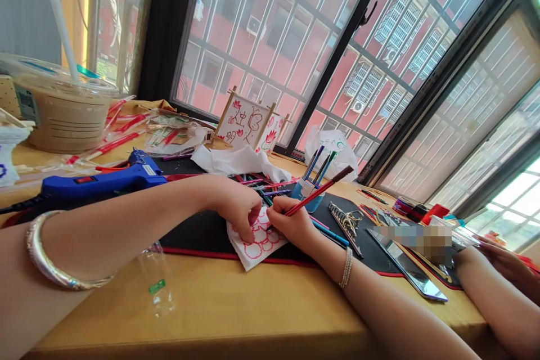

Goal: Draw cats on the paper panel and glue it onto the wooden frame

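Two hands share the paper [261,243]: right hand [294,224], at two o'clock, grips a red pen [314,197]; left hand [240,207], at ten, grip unclear, should pin the paper flat.

From my remote post I count one held pen [318,191], one circle-patterned sheet [260,248], one glue gun [105,181], one drink cup [67,121], one straw [64,38], one phone [408,265], one pen holder [300,190] and, partly hidden, probably two drawn-on panels [243,118].

Both arms [147,225] outstretched — left hand [239,205] bent down, right hand [293,226] just beside, pinched.
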### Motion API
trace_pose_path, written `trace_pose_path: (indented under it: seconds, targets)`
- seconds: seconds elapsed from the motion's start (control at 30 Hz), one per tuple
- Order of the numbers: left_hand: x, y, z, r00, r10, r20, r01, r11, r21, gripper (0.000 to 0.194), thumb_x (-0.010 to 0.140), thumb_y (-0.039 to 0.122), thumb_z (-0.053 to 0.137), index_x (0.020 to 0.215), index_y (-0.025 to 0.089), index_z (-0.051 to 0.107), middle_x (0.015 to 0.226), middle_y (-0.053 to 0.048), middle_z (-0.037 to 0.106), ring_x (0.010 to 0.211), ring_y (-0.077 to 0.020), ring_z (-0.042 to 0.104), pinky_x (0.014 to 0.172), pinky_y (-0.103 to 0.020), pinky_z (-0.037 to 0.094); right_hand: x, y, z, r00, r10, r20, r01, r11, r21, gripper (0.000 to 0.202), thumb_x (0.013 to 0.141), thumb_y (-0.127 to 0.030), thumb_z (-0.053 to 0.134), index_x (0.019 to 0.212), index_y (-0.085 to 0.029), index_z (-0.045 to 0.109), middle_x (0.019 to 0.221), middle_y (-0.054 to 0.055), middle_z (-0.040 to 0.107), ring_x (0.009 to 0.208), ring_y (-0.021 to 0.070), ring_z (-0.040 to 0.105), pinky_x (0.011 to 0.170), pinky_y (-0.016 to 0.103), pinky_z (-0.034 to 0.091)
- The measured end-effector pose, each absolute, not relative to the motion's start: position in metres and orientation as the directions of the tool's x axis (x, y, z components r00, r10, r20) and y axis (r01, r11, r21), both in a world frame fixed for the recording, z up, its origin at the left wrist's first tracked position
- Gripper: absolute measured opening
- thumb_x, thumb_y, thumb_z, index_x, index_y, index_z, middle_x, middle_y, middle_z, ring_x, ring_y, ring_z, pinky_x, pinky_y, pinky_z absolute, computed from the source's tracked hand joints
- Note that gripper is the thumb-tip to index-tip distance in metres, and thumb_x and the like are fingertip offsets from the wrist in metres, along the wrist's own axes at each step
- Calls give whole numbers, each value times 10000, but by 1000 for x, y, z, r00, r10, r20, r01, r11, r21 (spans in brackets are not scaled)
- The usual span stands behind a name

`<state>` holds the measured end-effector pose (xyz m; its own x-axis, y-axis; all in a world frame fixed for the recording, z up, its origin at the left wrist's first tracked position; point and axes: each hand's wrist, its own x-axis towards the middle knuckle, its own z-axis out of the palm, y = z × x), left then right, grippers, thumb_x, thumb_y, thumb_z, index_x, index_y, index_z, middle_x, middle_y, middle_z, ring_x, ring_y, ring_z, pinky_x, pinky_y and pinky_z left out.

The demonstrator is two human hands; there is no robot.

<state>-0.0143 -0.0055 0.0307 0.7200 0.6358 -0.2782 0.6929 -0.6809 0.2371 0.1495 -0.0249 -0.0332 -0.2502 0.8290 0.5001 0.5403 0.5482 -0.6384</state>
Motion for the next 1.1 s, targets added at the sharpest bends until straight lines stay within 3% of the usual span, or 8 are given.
trace_pose_path:
  seconds: [0.4,0.53,0.63,0.8,1.0,1.1]
  targets:
    - [-14,-5,30,718,632,-292,694,-680,236,409,583,462,620,893,195,590,921,-51,631,779,-191,548,588,-267,374,148,-29,-30,-233,855,463,509,513,-692,283,631,-189,485,439,-191,277,413,-76,297,424,47,257,407,184,233]
    - [-14,-5,29,720,632,-287,693,-675,255,429,582,466,612,913,195,591,938,-51,636,794,-189,554,592,-254,376,148,-30,-30,-209,909,361,454,417,-787,262,655,-210,490,467,-199,307,378,-80,349,355,47,293,355,178,229]
    - [-15,-3,29,727,621,-294,686,-680,258,436,578,470,610,913,191,594,936,-56,635,797,-194,552,596,-255,386,148,-30,-30,-202,923,328,416,384,-824,260,600,-171,534,429,-184,338,377,-82,351,361,39,297,355,169,232]
    - [-17,0,30,719,622,-312,695,-651,305,397,605,404,588,939,189,580,937,-66,627,769,-182,555,579,-247,410,151,-24,-29,-63,926,372,325,371,-870,277,619,-229,533,455,-196,312,381,-87,332,351,48,317,335,169,239]
    - [-11,0,20,690,715,-118,711,-636,300,378,635,305,553,987,167,553,906,-72,648,724,-173,577,520,-239,381,155,-18,-23,119,898,423,181,399,-899,299,652,-313,560,493,-196,336,374,-99,372,302,33,295,377,200,379]
    - [-7,0,16,672,736,-81,723,-628,290,288,639,311,557,888,172,590,832,-59,664,691,-174,582,502,-249,364,156,-17,-22,175,885,431,132,413,-901,326,645,-331,604,495,-192,350,375,-100,378,302,30,297,378,198,383]
